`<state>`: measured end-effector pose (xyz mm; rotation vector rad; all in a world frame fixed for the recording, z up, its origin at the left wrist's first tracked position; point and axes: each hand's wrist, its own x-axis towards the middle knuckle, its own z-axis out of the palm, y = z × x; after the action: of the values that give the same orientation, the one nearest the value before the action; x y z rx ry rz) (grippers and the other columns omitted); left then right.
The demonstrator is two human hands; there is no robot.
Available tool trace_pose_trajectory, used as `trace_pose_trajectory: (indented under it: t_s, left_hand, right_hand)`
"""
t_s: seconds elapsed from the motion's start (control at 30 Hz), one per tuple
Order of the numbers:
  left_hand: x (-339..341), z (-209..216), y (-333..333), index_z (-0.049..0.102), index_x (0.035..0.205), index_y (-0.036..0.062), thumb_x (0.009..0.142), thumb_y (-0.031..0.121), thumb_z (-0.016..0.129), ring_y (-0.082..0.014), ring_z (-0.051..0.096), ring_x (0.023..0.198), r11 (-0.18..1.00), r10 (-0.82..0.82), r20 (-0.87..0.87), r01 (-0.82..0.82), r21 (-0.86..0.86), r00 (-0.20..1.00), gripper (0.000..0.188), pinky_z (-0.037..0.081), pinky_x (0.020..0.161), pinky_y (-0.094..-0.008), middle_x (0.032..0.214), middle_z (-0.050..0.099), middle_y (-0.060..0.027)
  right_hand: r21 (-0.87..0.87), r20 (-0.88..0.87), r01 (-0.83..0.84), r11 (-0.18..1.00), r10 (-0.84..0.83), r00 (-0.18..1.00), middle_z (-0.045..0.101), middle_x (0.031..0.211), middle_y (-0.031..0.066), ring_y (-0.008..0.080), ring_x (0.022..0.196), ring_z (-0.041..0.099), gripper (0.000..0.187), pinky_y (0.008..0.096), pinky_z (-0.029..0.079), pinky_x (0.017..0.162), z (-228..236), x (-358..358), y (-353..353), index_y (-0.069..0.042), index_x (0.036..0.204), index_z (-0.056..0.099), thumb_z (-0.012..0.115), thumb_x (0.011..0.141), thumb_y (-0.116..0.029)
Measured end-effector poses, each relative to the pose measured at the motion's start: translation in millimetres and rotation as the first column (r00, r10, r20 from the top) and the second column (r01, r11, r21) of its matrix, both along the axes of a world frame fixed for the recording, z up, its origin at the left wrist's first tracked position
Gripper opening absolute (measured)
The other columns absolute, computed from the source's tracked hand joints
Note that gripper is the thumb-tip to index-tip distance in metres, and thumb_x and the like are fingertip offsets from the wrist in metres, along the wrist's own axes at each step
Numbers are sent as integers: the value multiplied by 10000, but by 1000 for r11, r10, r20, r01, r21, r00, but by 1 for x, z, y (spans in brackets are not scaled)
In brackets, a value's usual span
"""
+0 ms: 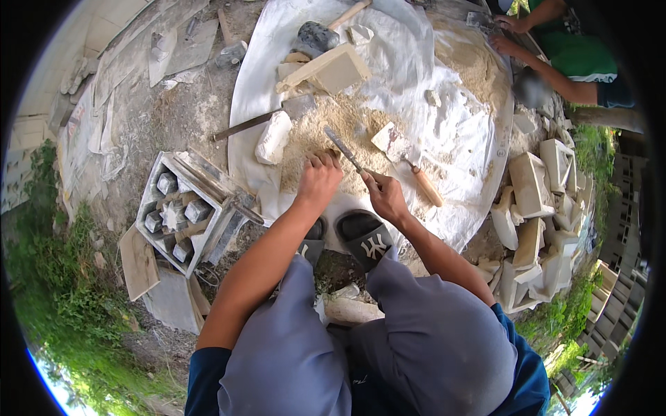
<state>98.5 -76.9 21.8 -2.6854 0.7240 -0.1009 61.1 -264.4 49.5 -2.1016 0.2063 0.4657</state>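
My right hand is closed around the lower end of a long, narrow metal tool, a file or a chisel. Its tip points up and left over a heap of pale sandy powder on a white sheet. Close beside it, my left hand has its fingers curled down at the powder; what they hold, if anything, is hidden. A rough white block lies left of that hand. To the right of the tool rests a trowel with a wooden handle.
Beyond the powder lie a flat-headed long-handled tool, a cream block and a dark-headed hammer. A hexagonal mould stands at left, broken pale blocks at right. Another person's hands work at the far right.
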Motion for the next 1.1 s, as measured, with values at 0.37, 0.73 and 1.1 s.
trace_pose_trajectory:
  t_s: [0.37,0.73,1.1]
  left_hand:
    - [0,5,1,652,1199,-46,867,147,644,-324,719,1022,1000,-26,52,25,8,998,384,579,835,-365,1106,713,-215]
    - [-2,-2,8,644,1223,-37,868,137,651,-312,714,1022,1000,-16,112,15,4,994,395,584,856,-365,1108,714,-202]
    - [-3,2,7,675,1216,-8,859,136,660,-320,710,1068,1000,-30,103,30,-1,994,386,580,875,-362,1139,716,-197]
  right_hand:
    - [-20,-40,37,999,-38,998,549,628,161,166,605,497,436,396,466,612,-9,-1,6,-39,1216,733,571,1060,-412]
    - [326,20,179,928,-196,980,493,575,80,115,580,427,518,387,380,539,10,0,3,27,1123,728,529,1075,-450]
    - [254,12,153,955,-161,987,423,606,-19,97,598,363,529,347,341,541,11,-1,-9,11,1158,730,500,1092,-460]
